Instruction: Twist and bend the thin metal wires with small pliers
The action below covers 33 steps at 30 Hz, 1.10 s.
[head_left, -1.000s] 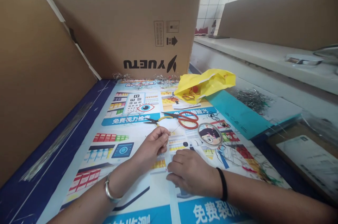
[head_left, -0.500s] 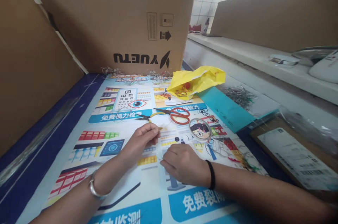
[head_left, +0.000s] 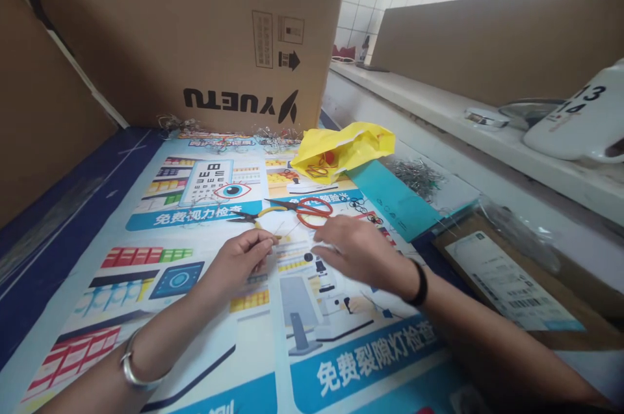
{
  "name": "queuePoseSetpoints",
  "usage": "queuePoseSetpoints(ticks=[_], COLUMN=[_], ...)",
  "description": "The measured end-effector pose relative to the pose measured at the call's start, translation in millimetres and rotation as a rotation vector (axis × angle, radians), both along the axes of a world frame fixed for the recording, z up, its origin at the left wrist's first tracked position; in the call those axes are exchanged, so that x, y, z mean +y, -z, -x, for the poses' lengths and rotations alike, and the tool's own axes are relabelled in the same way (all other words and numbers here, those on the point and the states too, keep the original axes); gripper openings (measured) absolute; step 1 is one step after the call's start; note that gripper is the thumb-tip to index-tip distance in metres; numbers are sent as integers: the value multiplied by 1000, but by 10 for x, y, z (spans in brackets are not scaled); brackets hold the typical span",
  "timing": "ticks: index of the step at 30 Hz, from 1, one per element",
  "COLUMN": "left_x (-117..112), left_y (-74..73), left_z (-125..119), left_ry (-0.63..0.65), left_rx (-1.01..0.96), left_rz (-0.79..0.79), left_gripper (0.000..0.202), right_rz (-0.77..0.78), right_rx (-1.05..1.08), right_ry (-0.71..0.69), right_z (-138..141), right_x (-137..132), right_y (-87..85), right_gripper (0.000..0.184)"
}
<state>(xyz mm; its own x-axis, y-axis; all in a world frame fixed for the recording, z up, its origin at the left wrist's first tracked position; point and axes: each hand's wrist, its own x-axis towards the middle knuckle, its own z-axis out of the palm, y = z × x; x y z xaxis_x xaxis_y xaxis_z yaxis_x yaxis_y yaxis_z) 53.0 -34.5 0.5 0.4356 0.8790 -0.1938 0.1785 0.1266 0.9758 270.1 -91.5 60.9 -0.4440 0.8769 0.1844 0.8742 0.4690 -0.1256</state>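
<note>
My left hand point(head_left: 249, 254) is closed in a pinch just below the pliers point(head_left: 251, 215), over the printed sheet. Whatever sits between its fingertips is too fine to make out; faint thin strands show close by. The yellow-handled pliers lie partly behind this hand. To the right, my right hand point(head_left: 358, 251) hovers with thumb and forefinger apart and nothing visible between them. Its fingertips are just below the scissors point(head_left: 314, 211), whose orange-red handles show. A round ring-shaped coil is now hidden behind the right hand.
A yellow bag point(head_left: 346, 147) with small coloured loops lies at the back. Beside it are a teal card point(head_left: 394, 199) and a tangle of silvery wire point(head_left: 416, 179). A labelled carton point(head_left: 511, 284) lies right. A large cardboard panel point(head_left: 170, 30) stands behind; a white mug point(head_left: 575, 118) is on the ledge.
My right hand has moved up and away from me, from a curled position low on the sheet toward the scissors, and its fingers have parted. The left hand keeps its pinch. The view has shifted right.
</note>
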Motion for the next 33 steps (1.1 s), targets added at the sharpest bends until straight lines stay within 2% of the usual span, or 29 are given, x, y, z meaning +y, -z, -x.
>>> queuePoseSetpoints(ticks=[2,4,9,13,33], left_x=[2,-6,-41,-49,-60], left_y=[17,10,-59,-66,-59], left_z=[-3,-12,-33,-34,-39], left_ry=[2,-2,-2,-12,15], left_rx=[31,68,147,151,141], left_rz=[-12,-32,-68,-67,-103], left_gripper=[29,28,29,28,26], right_rz=[62,117,230,211,229], right_rx=[-152,-315,-521,-522,-497], right_ry=[94,204,228,231,187], right_z=[-221,-400,-540,-489,-557], right_x=[100,185,287,287,353], right_y=[-107,-121,55,135,198], right_gripper=[27,29,28,28,24])
